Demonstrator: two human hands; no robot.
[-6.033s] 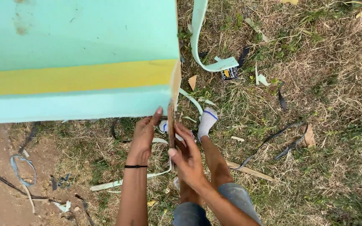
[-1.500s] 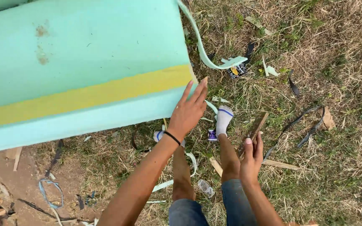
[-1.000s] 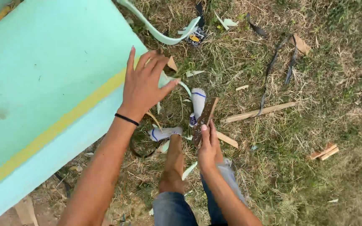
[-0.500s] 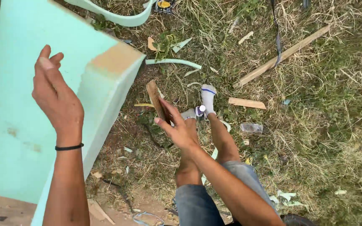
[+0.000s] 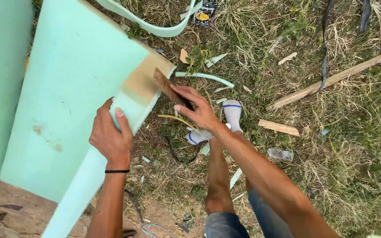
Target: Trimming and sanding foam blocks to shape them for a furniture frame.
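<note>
Dry grass (image 5: 340, 176) and scraps lie under us. Our left hand (image 5: 110, 139) clasps the edge of the mint-green foam slab (image 5: 71, 97), which the frame cuts off at left. Our right hand (image 5: 198, 108) grips a brown blade (image 5: 164, 84), its handle hidden, against the slab's tan corner.

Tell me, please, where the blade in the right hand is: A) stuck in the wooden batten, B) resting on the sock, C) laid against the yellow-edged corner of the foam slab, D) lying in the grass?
C: the right hand holds the rusty blade against the yellowish corner of the mint-green foam slab, while the left hand grips the slab's edge.
</note>
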